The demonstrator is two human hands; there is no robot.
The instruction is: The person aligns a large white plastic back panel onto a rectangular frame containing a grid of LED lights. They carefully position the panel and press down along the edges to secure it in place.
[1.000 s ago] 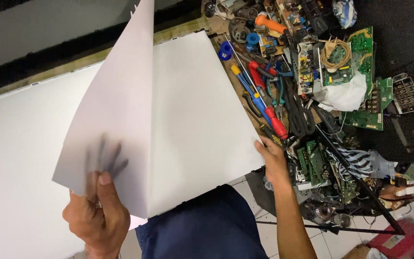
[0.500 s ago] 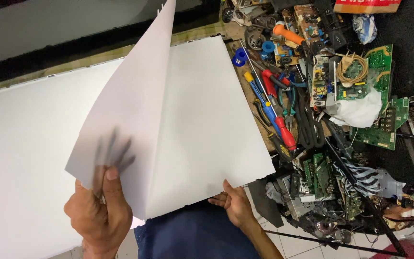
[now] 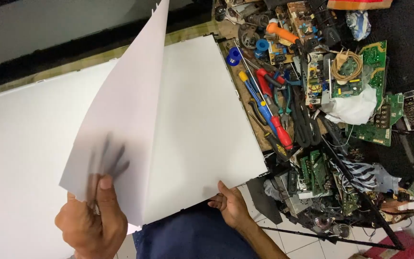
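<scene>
My left hand point(image 3: 92, 223) pinches the near edge of a large white translucent sheet point(image 3: 120, 124) and holds it lifted and curled upward; my fingers show through it as shadows. Beneath lies a big flat white panel point(image 3: 202, 124) that stretches off to the left. My right hand point(image 3: 231, 204) rests at the panel's near edge, by its right corner, fingers curled under the rim. My dark blue trousers point(image 3: 192, 237) show just below the panel.
To the right of the panel lies a dense clutter: screwdrivers with red and blue handles point(image 3: 269, 108), pliers, green circuit boards point(image 3: 360, 72), a coil of wire, white cloth point(image 3: 353, 110), striped fabric point(image 3: 360, 172). A dark strip runs along the far edge.
My right hand has slid left along the panel's near edge, from the right corner toward the middle. The lifted sheet stays raised in my left hand; the view has shifted slightly.
</scene>
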